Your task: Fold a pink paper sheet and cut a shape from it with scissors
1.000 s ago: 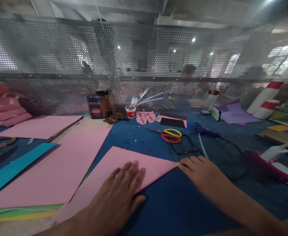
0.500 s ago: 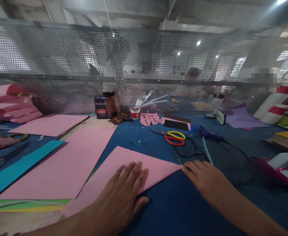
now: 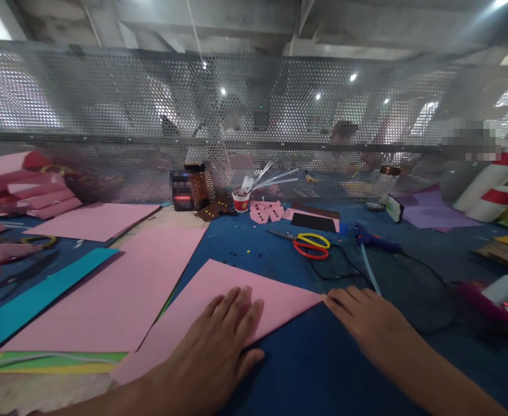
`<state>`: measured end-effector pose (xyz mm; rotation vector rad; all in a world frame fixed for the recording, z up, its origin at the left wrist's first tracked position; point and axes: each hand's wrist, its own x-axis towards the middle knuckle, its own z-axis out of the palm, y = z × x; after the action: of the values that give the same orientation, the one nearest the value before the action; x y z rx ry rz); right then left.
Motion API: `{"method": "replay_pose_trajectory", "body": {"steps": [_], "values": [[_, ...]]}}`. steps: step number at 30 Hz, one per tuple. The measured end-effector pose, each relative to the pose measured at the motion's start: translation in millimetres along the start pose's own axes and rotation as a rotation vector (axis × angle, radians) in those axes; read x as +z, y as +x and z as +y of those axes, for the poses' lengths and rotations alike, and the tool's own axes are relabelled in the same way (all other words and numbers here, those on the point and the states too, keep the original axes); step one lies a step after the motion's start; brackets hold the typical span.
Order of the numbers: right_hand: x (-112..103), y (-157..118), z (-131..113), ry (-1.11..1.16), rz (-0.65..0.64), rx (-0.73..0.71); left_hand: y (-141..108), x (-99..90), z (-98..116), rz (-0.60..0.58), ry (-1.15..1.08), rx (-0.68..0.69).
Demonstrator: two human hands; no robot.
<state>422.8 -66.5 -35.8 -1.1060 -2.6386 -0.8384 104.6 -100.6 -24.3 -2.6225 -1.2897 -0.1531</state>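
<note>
A folded sheet of pink paper [image 3: 280, 294] lies on the blue tabletop, its pointed corner to the right. My left hand [image 3: 227, 329] rests flat on the paper, fingers spread, with the thumb past the near edge. At the pointed corner, my right hand [image 3: 358, 306] has its fingers together, pinching the tip. Scissors [image 3: 313, 245] with red and yellow handles lie beyond the paper. A larger pink sheet [image 3: 110, 289] is to the left, beside a teal strip [image 3: 41, 297].
A blue glue gun [image 3: 375, 240] with its cord lies behind my right hand. A magenta tool [image 3: 492, 309] is at far right. Farther back stand a red-and-white cup [image 3: 241, 201], a brown jar [image 3: 198, 185] and a perforated metal screen [image 3: 280, 127].
The whole view has shifted slightly, so things appear a little farther right and lower. Both hands keep their places on the pink paper.
</note>
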Motion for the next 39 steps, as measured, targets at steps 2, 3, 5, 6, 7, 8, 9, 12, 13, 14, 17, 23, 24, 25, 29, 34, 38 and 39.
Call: {"method": "replay_pose_trajectory", "body": {"steps": [2, 3, 5, 6, 7, 8, 9, 12, 13, 14, 17, 23, 24, 25, 29, 34, 38, 39], "values": [[0, 0, 0, 0.006, 0.016, -0.004, 0, -1.3, 0, 0.001, -0.004, 0.004], [0, 0, 0, 0.007, 0.020, -0.006, 0, -1.7, 0, 0.001, -0.004, 0.007], [-2, 0, 0, 0.002, 0.022, -0.007, 0, -2.0, 0, -0.005, -0.004, 0.011], [-3, 0, -1, -0.001, 0.021, -0.007, 0, -1.8, 0, -0.009, -0.002, 0.015], [-4, 0, -1, -0.002, 0.014, -0.006, -1, -1.2, -1, -0.014, 0.000, 0.019], [-4, 0, -1, -0.004, 0.002, -0.004, -1, -0.2, -1, -0.021, 0.002, 0.025], [-5, 0, -2, -0.007, -0.013, 0.000, -1, 1.2, -2, -0.023, 0.004, 0.034], [-7, 0, -4, -0.022, -0.074, 0.019, 0, 7.3, -5, -0.018, 0.013, 0.056], [-8, 0, -4, -0.028, -0.091, 0.023, 0, 9.3, -5, -0.015, 0.018, 0.058], [-9, 1, -5, -0.032, -0.101, 0.027, 0, 10.9, -6, -0.012, 0.024, 0.058], [-12, 2, -6, -0.038, -0.105, 0.032, 1, 11.8, -6, 0.005, 0.041, 0.057], [-10, 2, -6, 0.001, -0.084, 0.036, 2, 1.8, -6, 0.033, 0.008, 0.079], [-9, 1, -6, 0.010, -0.076, 0.032, 2, 0.6, -5, 0.026, -0.004, 0.074], [-7, 0, -5, 0.017, -0.065, 0.028, 3, -0.2, -5, 0.020, -0.019, 0.069], [-4, -2, -4, 0.036, -0.053, 0.028, 3, -2.2, -3, 0.016, -0.088, 0.065], [-5, -1, -4, 0.046, -0.035, 0.025, 4, -6.0, -2, -0.009, -0.114, 0.069], [-6, 0, -4, 0.044, -0.011, 0.021, 3, -8.5, -1, -0.052, -0.091, 0.080], [-6, 0, -4, 0.043, -0.007, 0.021, 3, -8.9, -1, -0.055, -0.092, 0.082]]}}
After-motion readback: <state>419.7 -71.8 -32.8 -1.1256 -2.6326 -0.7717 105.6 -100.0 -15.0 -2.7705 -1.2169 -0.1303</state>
